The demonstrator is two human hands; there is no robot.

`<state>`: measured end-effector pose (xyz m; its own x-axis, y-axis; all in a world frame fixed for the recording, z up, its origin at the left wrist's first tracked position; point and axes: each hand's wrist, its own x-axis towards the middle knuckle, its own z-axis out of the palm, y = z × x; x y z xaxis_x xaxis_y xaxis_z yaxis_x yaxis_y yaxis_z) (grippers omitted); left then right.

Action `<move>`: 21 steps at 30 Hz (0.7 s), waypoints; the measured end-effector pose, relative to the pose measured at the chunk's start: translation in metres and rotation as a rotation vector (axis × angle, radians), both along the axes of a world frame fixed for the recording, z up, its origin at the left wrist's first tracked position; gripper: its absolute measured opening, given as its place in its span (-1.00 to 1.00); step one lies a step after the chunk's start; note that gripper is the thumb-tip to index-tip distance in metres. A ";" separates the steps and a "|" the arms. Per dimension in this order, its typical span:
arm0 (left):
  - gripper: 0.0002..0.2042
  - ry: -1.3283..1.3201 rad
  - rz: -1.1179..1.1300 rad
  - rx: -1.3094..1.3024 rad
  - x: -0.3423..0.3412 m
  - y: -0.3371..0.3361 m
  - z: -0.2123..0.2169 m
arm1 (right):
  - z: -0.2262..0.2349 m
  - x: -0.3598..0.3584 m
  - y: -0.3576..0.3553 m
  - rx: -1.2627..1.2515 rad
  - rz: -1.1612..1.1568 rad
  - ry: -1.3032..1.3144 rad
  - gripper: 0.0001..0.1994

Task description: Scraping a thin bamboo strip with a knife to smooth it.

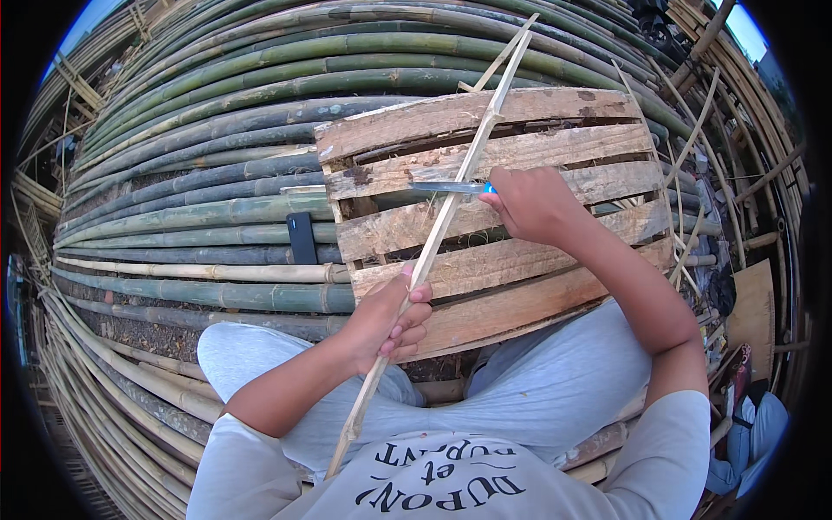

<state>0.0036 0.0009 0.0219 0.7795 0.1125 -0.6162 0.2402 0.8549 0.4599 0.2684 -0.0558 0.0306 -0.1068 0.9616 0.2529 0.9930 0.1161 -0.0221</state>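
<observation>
A long, pale bamboo strip runs slantwise from my lap up past the far edge of a wooden pallet. My left hand is wrapped round its lower part. In my right hand is a knife with a blue handle, its blade pointing left and lying across the strip at about the middle of the pallet. My fingers hide most of the handle. The strip has raised nodes, one near its far end and one near my lap.
Green bamboo poles lie side by side beyond and left of the pallet. A dark phone rests on them. Another thin strip lies past the pallet's far edge. At the right are loose sticks, a board and blue-grey cloth.
</observation>
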 end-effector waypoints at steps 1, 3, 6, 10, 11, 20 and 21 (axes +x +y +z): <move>-0.57 -0.031 -0.001 0.023 0.000 0.006 -0.008 | 0.000 -0.009 0.000 -0.013 -0.037 -0.030 -0.65; -0.57 -0.012 0.002 0.039 -0.001 0.004 -0.006 | 0.009 -0.036 -0.007 -0.057 -0.015 -0.033 -0.67; -0.57 0.005 -0.011 0.044 -0.003 -0.003 0.000 | -0.001 -0.022 -0.004 -0.043 -0.076 -0.024 -0.66; -0.57 0.010 -0.023 0.081 -0.001 0.001 -0.004 | 0.005 -0.026 -0.002 -0.011 -0.098 -0.035 -0.67; -0.57 0.008 -0.021 0.082 0.000 0.001 -0.004 | 0.005 -0.038 -0.008 -0.054 0.014 0.001 -0.67; -0.56 0.013 -0.015 0.079 0.000 0.000 -0.005 | 0.010 -0.039 -0.009 -0.055 0.027 -0.029 -0.64; -0.56 0.021 -0.021 0.063 0.000 -0.003 -0.003 | 0.013 -0.045 -0.013 -0.153 0.096 -0.044 -0.64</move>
